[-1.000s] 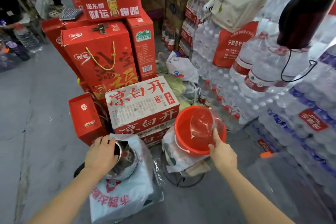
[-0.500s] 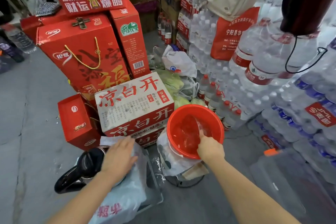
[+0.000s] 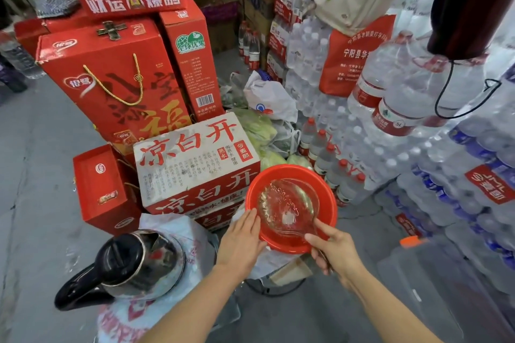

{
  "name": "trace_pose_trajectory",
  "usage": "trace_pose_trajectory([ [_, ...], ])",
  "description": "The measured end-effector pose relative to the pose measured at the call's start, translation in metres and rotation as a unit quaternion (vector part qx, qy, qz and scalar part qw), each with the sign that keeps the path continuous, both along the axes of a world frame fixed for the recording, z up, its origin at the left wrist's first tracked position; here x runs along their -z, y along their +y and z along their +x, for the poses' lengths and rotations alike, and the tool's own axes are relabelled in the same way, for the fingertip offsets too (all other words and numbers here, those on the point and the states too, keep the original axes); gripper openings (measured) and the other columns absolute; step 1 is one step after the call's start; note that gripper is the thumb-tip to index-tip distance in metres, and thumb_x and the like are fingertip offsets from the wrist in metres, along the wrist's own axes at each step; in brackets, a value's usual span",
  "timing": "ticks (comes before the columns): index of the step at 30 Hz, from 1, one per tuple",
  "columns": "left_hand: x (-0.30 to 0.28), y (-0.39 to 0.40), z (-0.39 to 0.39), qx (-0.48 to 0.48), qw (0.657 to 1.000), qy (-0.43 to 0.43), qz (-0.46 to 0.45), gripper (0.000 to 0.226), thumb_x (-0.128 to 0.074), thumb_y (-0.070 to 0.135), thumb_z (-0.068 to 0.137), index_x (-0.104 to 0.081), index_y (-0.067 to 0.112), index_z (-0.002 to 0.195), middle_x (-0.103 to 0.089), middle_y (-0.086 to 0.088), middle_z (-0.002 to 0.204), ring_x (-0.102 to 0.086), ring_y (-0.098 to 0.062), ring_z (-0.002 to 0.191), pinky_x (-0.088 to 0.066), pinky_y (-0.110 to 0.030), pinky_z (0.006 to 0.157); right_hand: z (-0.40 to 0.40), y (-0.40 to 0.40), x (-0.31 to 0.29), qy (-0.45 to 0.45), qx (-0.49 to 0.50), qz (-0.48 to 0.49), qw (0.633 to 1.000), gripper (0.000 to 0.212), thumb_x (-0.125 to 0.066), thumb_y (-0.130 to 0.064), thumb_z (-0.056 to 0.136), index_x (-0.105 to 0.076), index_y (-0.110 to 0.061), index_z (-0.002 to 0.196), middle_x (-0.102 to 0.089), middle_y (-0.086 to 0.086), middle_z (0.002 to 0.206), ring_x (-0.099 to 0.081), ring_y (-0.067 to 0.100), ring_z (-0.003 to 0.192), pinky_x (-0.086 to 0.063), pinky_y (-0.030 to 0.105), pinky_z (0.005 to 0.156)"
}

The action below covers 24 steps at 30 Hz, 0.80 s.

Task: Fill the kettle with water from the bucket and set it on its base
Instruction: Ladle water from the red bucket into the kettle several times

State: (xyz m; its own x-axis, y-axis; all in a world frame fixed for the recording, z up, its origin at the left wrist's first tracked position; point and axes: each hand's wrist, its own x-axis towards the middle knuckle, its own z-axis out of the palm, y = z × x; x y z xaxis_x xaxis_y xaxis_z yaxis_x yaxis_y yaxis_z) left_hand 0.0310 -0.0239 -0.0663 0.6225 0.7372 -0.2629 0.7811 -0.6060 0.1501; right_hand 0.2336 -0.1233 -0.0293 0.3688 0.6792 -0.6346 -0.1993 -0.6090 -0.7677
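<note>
A red bucket point(image 3: 328, 198) stands at centre right on a wire stand. A clear plastic scoop point(image 3: 287, 209) lies inside it. My right hand point(image 3: 333, 252) grips the scoop's handle at the bucket's near rim. My left hand point(image 3: 242, 242) rests flat against the bucket's left rim, fingers together, holding nothing. The steel kettle point(image 3: 136, 262) with a black handle and an open black lid sits at lower left on a white printed bag point(image 3: 178, 234), apart from both hands. I cannot tell the water level in the bucket.
A white-and-red carton point(image 3: 195, 159) stands right behind the kettle and bucket. Red gift boxes point(image 3: 111, 86) are stacked to the left. Shrink-wrapped water bottle packs point(image 3: 459, 175) wall the right side. A dark thermos point(image 3: 471, 5) hangs at top right. Grey concrete floor point(image 3: 33, 175) lies to the left.
My left hand left the kettle and moved right onto the bucket's rim. The kettle lid now stands open. My right hand dipped into the bucket and now holds the scoop by its handle.
</note>
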Motion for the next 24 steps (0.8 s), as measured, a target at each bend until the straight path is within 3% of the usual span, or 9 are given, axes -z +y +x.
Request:
trace_pose_trajectory([
  [8,-0.008,-0.004,-0.003,-0.013,0.997,-0.070,0.015,0.074,-0.033,0.049,0.100,0.008,0.021,0.154,-0.005,-0.001,0.163,-0.007,-0.016,0.150,-0.014,-0.033,0.119,-0.002,-0.027,-0.018,0.031,0.047,0.056,0.997,0.069,-0.072,-0.010,0.088,-0.042,-0.021,0.149,-0.055,0.015,0.059,-0.037,0.016,0.036,-0.033,0.024,0.033],
  [12,-0.018,-0.006,-0.041,-0.060,0.989,-0.121,0.057,0.075,-0.049,0.044,0.096,-0.008,0.017,0.154,-0.021,-0.002,0.160,-0.025,-0.019,0.146,-0.023,-0.035,0.115,-0.003,-0.034,-0.038,0.024,0.054,0.067,0.996,0.066,-0.071,-0.009,0.088,-0.046,-0.022,0.148,-0.052,0.015,0.058,-0.036,0.016,0.035,-0.030,0.024,0.035],
  [16,-0.036,0.001,-0.117,-0.136,0.985,-0.048,0.090,0.071,-0.057,0.035,0.093,-0.026,0.011,0.151,-0.026,-0.008,0.159,-0.024,-0.026,0.146,-0.017,-0.039,0.118,-0.015,-0.037,-0.069,0.008,0.039,0.083,0.996,0.063,-0.069,-0.008,0.089,-0.048,-0.023,0.146,-0.052,0.010,0.054,-0.035,0.014,0.033,-0.031,0.024,0.036],
  [19,-0.051,0.008,-0.180,-0.220,0.969,-0.005,0.113,0.066,-0.060,0.035,0.091,-0.036,0.008,0.146,-0.035,-0.013,0.154,-0.031,-0.032,0.143,-0.022,-0.043,0.117,-0.036,-0.036,-0.089,0.007,0.028,0.102,0.994,0.062,-0.066,-0.006,0.091,-0.046,-0.020,0.148,-0.053,0.009,0.052,-0.035,0.012,0.030,-0.030,0.019,0.032],
  [24,-0.051,0.011,-0.241,-0.336,0.940,-0.001,0.052,0.056,-0.039,0.053,0.096,-0.041,0.024,0.145,-0.047,-0.005,0.148,-0.047,-0.031,0.129,-0.036,-0.045,0.105,-0.080,-0.033,-0.111,0.018,0.008,0.120,0.993,0.060,-0.062,-0.002,0.093,-0.044,-0.022,0.146,-0.052,0.003,0.046,-0.033,0.009,0.028,-0.027,0.015,0.030],
])
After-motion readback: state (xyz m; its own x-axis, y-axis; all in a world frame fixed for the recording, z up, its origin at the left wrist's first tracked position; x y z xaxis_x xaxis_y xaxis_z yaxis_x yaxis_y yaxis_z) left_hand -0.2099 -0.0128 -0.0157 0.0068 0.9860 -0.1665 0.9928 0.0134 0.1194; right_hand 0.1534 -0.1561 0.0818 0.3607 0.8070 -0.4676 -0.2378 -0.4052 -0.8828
